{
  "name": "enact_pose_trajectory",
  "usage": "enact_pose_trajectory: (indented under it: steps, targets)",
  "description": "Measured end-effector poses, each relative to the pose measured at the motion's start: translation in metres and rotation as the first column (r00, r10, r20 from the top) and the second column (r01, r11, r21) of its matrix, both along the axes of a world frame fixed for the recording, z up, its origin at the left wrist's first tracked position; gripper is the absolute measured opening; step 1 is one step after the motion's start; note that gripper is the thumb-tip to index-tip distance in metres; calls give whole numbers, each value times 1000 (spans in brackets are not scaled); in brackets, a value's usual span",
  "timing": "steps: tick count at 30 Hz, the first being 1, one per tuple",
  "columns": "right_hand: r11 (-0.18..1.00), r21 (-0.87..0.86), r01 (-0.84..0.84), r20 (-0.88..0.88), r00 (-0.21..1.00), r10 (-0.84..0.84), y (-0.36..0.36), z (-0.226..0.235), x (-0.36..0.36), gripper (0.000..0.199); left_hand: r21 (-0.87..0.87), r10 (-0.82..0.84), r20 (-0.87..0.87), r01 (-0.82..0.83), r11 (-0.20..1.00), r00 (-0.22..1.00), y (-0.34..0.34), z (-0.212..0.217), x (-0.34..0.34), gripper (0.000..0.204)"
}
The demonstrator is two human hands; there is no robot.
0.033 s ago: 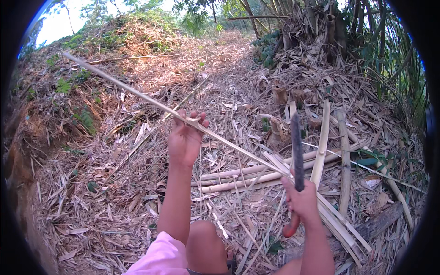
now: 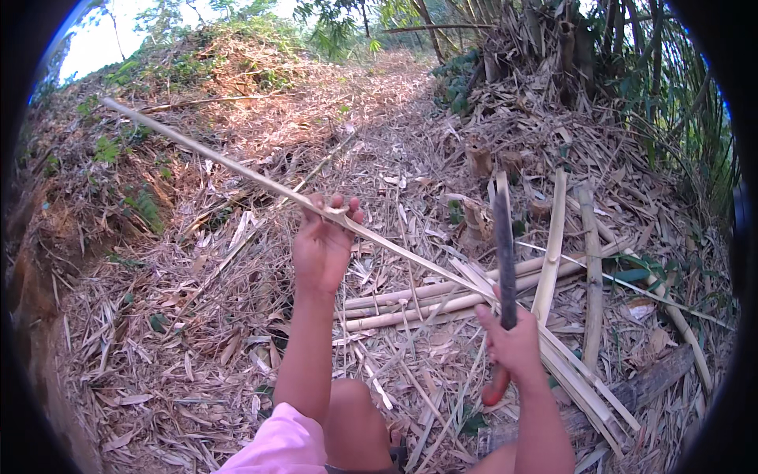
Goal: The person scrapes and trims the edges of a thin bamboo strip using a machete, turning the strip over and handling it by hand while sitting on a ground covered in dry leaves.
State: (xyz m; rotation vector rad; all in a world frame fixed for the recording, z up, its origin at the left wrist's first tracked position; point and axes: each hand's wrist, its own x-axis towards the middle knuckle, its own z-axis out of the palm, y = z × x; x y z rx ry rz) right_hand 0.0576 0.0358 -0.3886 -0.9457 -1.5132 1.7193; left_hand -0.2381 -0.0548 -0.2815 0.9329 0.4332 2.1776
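Note:
A long, thin bamboo strip (image 2: 221,162) slants from the upper left down toward the right. Near its middle, my left hand (image 2: 322,257) grips it between thumb and fingers, with fingertips showing beyond it beside a pale raised node. My right hand (image 2: 517,347) is wrapped round the handle of a machete, its dark blade (image 2: 505,257) pointing up and away. Below the fist pokes out the curved, reddish-brown end of the handle (image 2: 496,387). The strip's lower end reaches the right hand and blade; whether it touches them I cannot tell.
Split bamboo lengths (image 2: 426,313) lie across the ground ahead, beside an upright-lying pale slat (image 2: 550,253). More slats (image 2: 580,387) rest over a dark log (image 2: 655,378) at the lower right. Cut stumps (image 2: 476,221) stand farther off. Dry leaves and shavings cover the slope.
My right hand and the machete have shifted slightly left and up. My left hand has moved barely to the right, still holding the strip.

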Motion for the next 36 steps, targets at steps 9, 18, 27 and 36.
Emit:
enact_pose_trajectory:
  steps: [9,18,27,36]
  targets:
    - [953,302,10,280,955,-98,-4,-5,-6,43,63,-56,44,53,997,997,-4,-53,101,14]
    - [803,581,136,183,939,-292,25,-28,0,35,-269,278,-839,-800,537,469,-114,-63,161,47]
    - [725,686,58,231,928,-293,47,-28,10,48,48,-638,-696,-908,417,-330,-151,28,102,59]
    - [770,630,99,198,939,-282,42,-21,5,52,-999,-612,30,12,-33,790,-136,-28,103,33]
